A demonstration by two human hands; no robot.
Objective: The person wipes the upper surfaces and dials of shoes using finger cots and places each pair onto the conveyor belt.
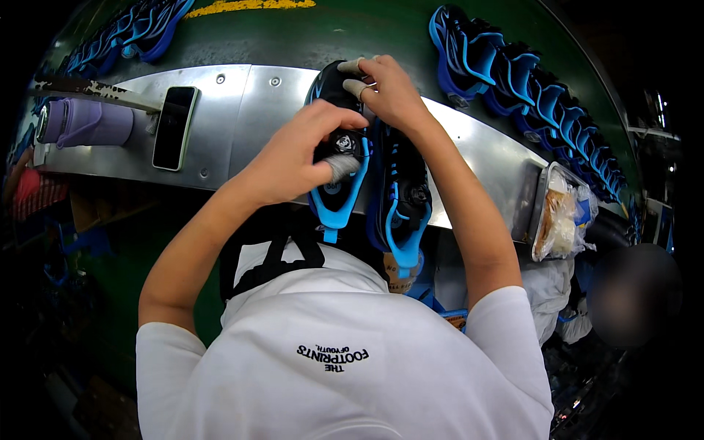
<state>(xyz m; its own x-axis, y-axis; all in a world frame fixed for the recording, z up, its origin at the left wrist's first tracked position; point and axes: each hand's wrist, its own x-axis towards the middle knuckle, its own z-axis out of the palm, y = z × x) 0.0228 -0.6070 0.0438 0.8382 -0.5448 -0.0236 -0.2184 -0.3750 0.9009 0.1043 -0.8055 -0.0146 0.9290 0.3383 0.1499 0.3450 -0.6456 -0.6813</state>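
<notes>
A black sports shoe [334, 92] with bright blue lining and a round dial on its tongue lies on the metal bench, toe away from me. My left hand [297, 154] is closed round its middle, the grey-wrapped thumb by the collar and the fingers over the lacing. At the toe, my right hand [389, 92] has its covered thumb and fingertips pressed to the upper. A matching shoe [403, 172] lies just to the right, below my right forearm, its blue heel overhanging the bench's near edge. Undersides of both shoes are hidden.
On the metal bench [246, 110], a phone [176, 128] and a purple bottle [95, 123] lie left. A tray of wrapped food [543, 209] sits right. Beyond runs a green belt [367, 33] with shoe rows right [517, 73] and left [128, 40]. A person [634, 297] is at far right.
</notes>
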